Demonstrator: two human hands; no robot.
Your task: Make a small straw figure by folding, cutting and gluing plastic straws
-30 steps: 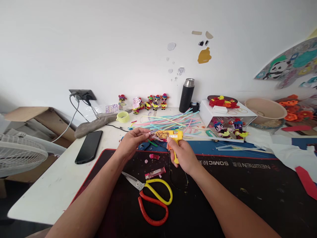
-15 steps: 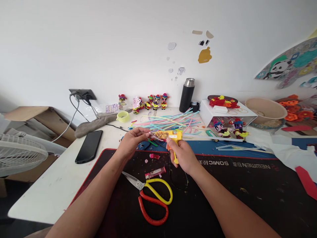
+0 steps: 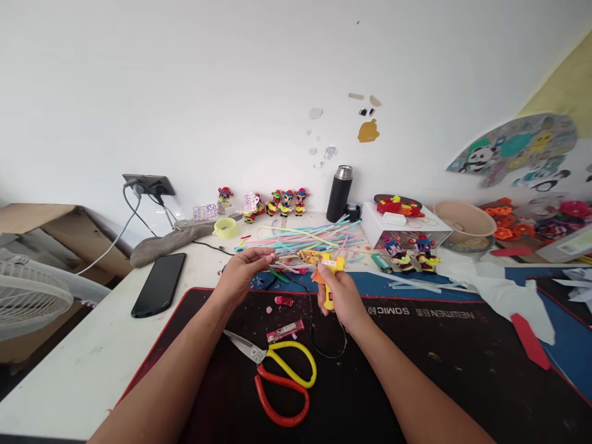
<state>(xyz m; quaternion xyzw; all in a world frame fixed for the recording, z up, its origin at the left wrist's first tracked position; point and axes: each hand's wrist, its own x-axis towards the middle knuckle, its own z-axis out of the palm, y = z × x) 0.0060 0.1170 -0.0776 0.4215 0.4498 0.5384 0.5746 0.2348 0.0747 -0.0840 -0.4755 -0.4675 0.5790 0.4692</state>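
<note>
Your gun [image 3: 329,262] has backed off a touch from your left hand [image 3: 243,274] since the last frame. It's up over the mat's [image 3: 393,370] far edge, lying sideways, nozzle toward your left fingertips, which look pinched on a tiny bit. Your right hand [image 3: 341,293] is nearer, wrapped round the grip. 2 hands, small gap.

The right hand [image 3: 341,295] grips a yellow glue gun [image 3: 330,263], its nozzle pointing toward the left hand [image 3: 243,271], whose thumb and forefinger pinch a small pale piece [image 3: 274,256]. Below, red-and-yellow-handled scissors [image 3: 261,356] lie on a black mat [image 3: 370,376]; a phone [image 3: 158,285] rests at left on the white desk [image 3: 102,345], and pastel strips [image 3: 305,238] spread before a black flask [image 3: 339,196] and small figures [image 3: 287,203]
</note>
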